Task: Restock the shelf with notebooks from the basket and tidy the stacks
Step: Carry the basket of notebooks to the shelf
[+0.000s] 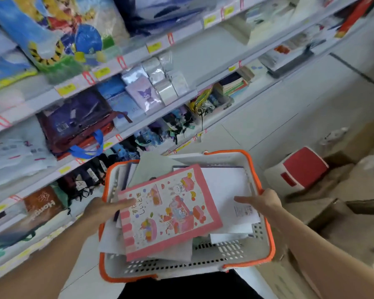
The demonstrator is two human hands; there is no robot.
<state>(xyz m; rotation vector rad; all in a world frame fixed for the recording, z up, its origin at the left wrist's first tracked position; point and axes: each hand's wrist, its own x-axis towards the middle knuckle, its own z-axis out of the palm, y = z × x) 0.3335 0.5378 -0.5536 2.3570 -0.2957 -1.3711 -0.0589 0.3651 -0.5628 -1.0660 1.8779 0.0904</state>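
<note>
A white basket (pixel 235 253) with an orange rim sits low in front of the person, close to the body. Its left rim is near the front edge of the shelf (pixel 138 128), with only a thin strip of floor between them. To the right of the basket the pale floor (pixel 300 108) is wide and open, up to a red and white stool (pixel 298 169) and some brown boxes (pixel 354 190) farther right.

Inside the basket lies a loose pile of notebooks. On top is a pink notebook (pixel 168 210) with a bunny and cakes on its cover, lying tilted. Under it are white notebooks (pixel 227 186) and a grey-green one (pixel 151 167) poking out at the back.

The left hand (pixel 104 209) reaches in from the left side. Its fingers are mostly straight, and 1 fingertip touches the left edge of the pink notebook. The right hand (pixel 261 201) rests at the right rim of the basket. Its fingers point left, straight and flat, lying on a white notebook. Neither hand is curled around anything.

On the shelf, more notebooks (pixel 143 91) stand in rows, 1 with a purple cartoon face.
</note>
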